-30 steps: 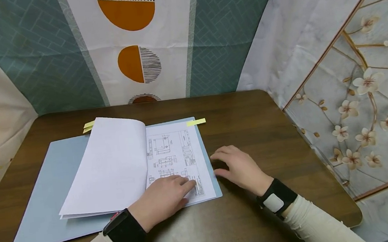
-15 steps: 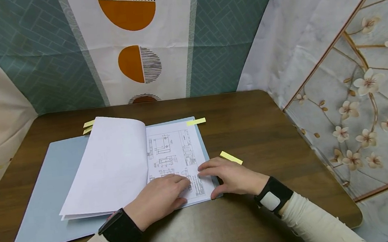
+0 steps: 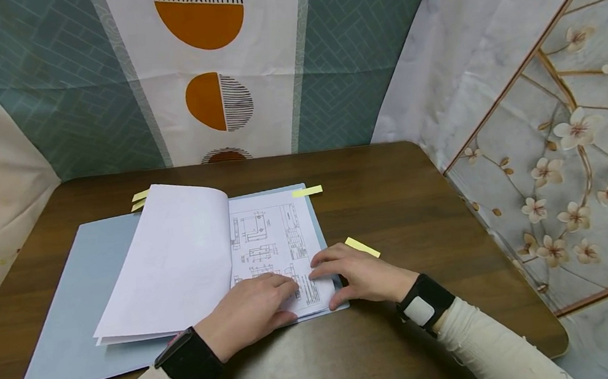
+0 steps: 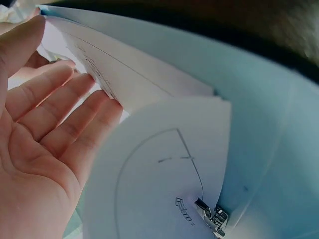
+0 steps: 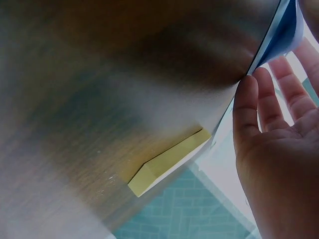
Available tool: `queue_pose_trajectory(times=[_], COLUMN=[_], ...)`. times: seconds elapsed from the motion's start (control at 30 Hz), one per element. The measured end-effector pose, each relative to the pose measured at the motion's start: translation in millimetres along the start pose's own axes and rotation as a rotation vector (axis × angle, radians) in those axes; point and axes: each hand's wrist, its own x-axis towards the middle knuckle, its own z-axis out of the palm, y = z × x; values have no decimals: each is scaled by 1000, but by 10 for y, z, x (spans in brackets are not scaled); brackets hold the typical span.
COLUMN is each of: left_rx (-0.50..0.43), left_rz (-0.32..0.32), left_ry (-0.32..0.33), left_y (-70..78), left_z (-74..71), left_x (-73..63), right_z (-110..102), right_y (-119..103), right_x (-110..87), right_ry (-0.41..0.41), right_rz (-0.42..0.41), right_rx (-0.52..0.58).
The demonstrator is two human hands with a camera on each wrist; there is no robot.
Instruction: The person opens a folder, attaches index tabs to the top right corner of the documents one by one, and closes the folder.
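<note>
An open light blue folder (image 3: 61, 314) lies on the table, with white turned leaves (image 3: 172, 259) arching over its left side. On its right side is a printed page of technical drawings (image 3: 258, 225). My left hand (image 3: 249, 306) rests with relaxed fingers on the lower part of that page. My right hand (image 3: 365, 274) is at the folder's lower right edge, fingertips over the page and thumb by its bottom corner. In the right wrist view a page corner (image 5: 286, 37) curves up near the fingers. In the left wrist view a metal clip (image 4: 212, 216) shows at the binding.
A yellow sticky strip (image 3: 362, 247) lies on the wooden table (image 3: 394, 198) just beyond my right hand. Another yellow tab (image 3: 307, 191) sticks out at the page's upper right, and several more yellow tabs (image 3: 140, 199) stick out at the upper left. Patterned cloths hang behind.
My right hand has moved left from the table onto the page's right edge, uncovering the loose yellow strip. The left hand has drawn back slightly to the left.
</note>
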Motion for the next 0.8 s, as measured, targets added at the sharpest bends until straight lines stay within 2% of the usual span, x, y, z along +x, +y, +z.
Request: queue_pose_trajectory(times=[0.23, 0.4, 0.53, 0.67, 0.8], left_rx=[-10, -45, -73, -68, -80], left_rz=[11, -18, -53, -79, -129], left_ry=[22, 22, 57, 123, 143], left_y=[-11, -27, -24, 4, 47], left_z=[7, -5, -13, -5, 7], left_x=[4, 8, 37, 76, 79], right_z=[-2, 13, 19, 21, 21], right_y=[-13, -34, -64, -104, -157], right_x=[43, 39, 17, 8, -15], right_ry=[34, 82, 157, 253, 365], right_rz=[9, 61, 113, 158, 226], right_rx=[32, 42, 51, 65, 100])
